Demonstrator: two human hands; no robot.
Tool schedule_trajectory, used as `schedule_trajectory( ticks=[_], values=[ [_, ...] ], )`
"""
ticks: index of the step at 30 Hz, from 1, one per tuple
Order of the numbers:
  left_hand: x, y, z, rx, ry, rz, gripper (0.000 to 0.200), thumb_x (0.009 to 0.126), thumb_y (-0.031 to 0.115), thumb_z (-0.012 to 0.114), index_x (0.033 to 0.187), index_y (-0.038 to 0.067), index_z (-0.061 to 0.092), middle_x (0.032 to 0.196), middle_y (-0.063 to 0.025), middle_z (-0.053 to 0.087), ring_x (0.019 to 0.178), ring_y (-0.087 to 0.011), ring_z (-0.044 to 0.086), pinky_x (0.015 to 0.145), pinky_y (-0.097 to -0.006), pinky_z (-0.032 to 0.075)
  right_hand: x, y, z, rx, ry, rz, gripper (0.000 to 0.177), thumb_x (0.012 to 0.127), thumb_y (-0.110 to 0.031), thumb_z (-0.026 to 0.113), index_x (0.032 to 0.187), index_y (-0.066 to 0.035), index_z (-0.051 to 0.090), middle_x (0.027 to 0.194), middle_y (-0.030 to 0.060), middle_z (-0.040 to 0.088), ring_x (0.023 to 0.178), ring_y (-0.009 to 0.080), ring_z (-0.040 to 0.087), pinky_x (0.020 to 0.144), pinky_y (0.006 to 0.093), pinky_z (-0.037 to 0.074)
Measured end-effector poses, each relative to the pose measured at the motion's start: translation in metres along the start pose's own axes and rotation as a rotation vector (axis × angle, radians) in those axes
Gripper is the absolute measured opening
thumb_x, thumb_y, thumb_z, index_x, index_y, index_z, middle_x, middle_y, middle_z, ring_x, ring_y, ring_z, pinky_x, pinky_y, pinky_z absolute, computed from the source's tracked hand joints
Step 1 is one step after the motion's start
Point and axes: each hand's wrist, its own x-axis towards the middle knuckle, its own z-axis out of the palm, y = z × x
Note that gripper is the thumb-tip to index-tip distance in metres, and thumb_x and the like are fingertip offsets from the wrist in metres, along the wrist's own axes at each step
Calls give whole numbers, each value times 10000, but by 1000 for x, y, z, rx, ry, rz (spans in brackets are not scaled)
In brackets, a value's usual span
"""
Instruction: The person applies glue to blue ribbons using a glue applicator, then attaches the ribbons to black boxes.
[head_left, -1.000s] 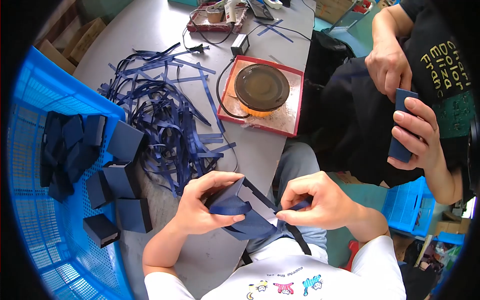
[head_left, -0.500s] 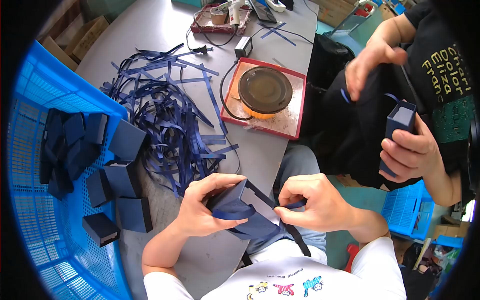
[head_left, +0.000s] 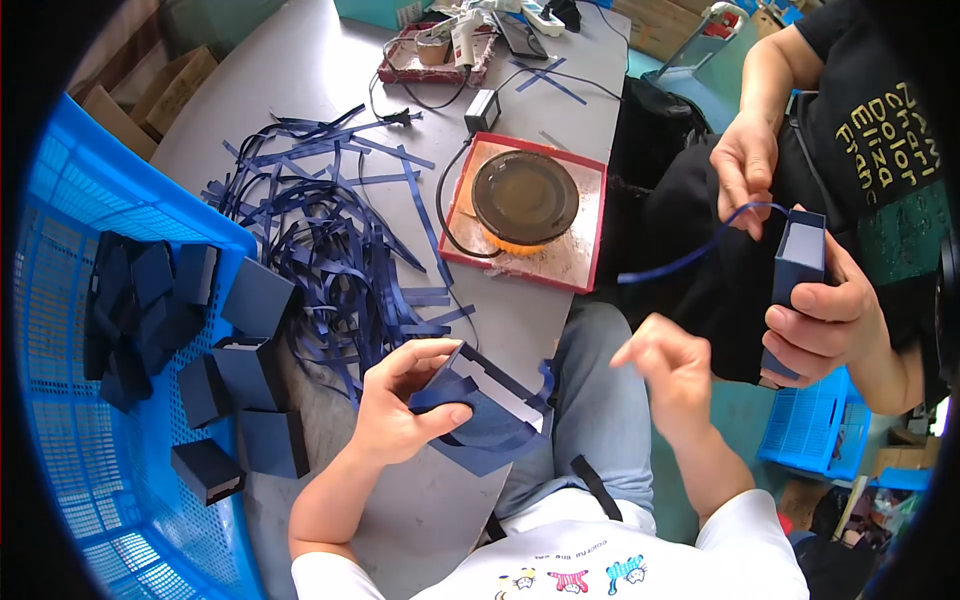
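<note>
My left hand point(head_left: 405, 405) grips a navy box point(head_left: 500, 405) by its left side, thumb in front and fingers behind. The box is tilted, its pale inside showing. A dark blue ribbon point(head_left: 497, 440) loops across its front, and a ribbon end stands up at the right corner. Apart from the box, to its right, my right hand point(head_left: 672, 375) is raised above my knee. Its index finger points left, the other fingers are loosely curled, and nothing shows in them. A heap of cut blue ribbons point(head_left: 335, 250) lies on the table beyond the box.
On the left, a blue basket point(head_left: 150, 210) holds several navy boxes; others stand beside it. A round hot plate point(head_left: 525, 197) sits in a red-rimmed tray point(head_left: 600, 225). Behind lies a glue gun point(head_left: 463, 40). At right, a co-worker's hands point(head_left: 830, 315) hold a narrow box with ribbon.
My right hand has let go of the ribbon at the box's right corner and moved up and right. The box has turned slightly in my left hand. The co-worker's ribbon now stretches out left.
</note>
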Motion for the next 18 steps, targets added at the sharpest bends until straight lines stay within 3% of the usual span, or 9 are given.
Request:
schedule_trajectory(
  ticks=[1, 2, 3, 4, 6, 8, 12, 15, 18],
  values=[
    [2, -1, 1, 0, -1, 7, 543, 664, 37, 753, 1151, -1, 516, 954, -89, 627, 850, -115, 600, 770, -232, 475, -7, 11, 4, 83, -104, -29, 269, 858, -189, 554, 700, 12, 638, 620, 36, 548, 566, 61, 415, 531, 227, 322],
    [2, -2, 3, 5, 5, 6, 546, 665, 31, 749, 1155, -4, 511, 956, -91, 626, 853, -113, 598, 769, -232, 474, -13, 14, 10, 178, -249, 95, 235, 846, -175, 574, 736, 16, 656, 648, 49, 571, 573, 66, 428, 523, 234, 330],
    [2, -3, 5, 12, 7, 8, 548, 667, 25, 745, 1159, -7, 506, 959, -92, 626, 856, -112, 595, 769, -232, 474, -17, 17, 20, 205, -312, 252, 197, 850, -144, 580, 787, 30, 648, 659, 41, 568, 571, 69, 425, 510, 227, 331],
    [2, -4, 6, 19, -2, -10, 547, 667, 15, 743, 1158, -14, 504, 963, -96, 624, 861, -112, 593, 775, -235, 472, -16, 21, 25, 379, -373, 556, 173, 857, -125, 588, 835, 41, 632, 663, 31, 548, 557, 62, 401, 502, 211, 321],
    [2, -6, 8, 48, -19, -34, 544, 670, 16, 742, 1157, -16, 503, 964, -97, 624, 864, -113, 592, 776, -234, 470, -9, 22, 34, 628, -155, 640, 178, 867, -133, 587, 858, 41, 622, 612, 2, 491, 530, 53, 371, 494, 199, 302],
    [5, -8, 7, 93, -9, -64, 538, 675, 21, 742, 1157, -16, 505, 961, -96, 623, 862, -112, 588, 774, -232, 465, 6, 23, 31, 729, -2, 538, 187, 869, -148, 589, 867, 37, 620, 524, -46, 380, 482, 53, 333, 464, 205, 278],
    [12, -8, 3, 240, 7, -145, 475, 690, 58, 745, 1114, -7, 540, 892, -74, 627, 792, -95, 579, 717, -226, 469, 29, 25, 7, 632, 204, 328, 203, 881, -187, 584, 881, 7, 643, 526, -60, 375, 478, 25, 318, 455, 187, 240],
    [14, -17, -1, 260, -67, -203, 470, 675, 111, 764, 1078, -16, 558, 854, -65, 629, 759, -92, 581, 704, -223, 473, 39, 31, 1, 610, 332, 231, 214, 894, -210, 561, 881, -5, 623, 694, 12, 548, 563, 52, 423, 512, 205, 346],
    [15, -19, -3, 339, -114, -220, 469, 674, 120, 767, 1070, -21, 560, 845, -76, 625, 760, -95, 581, 704, -231, 475, 45, 30, 9, 784, 371, 247, 215, 915, -211, 523, 911, -11, 601, 792, 45, 591, 604, 68, 468, 556, 216, 390]
  ],
)
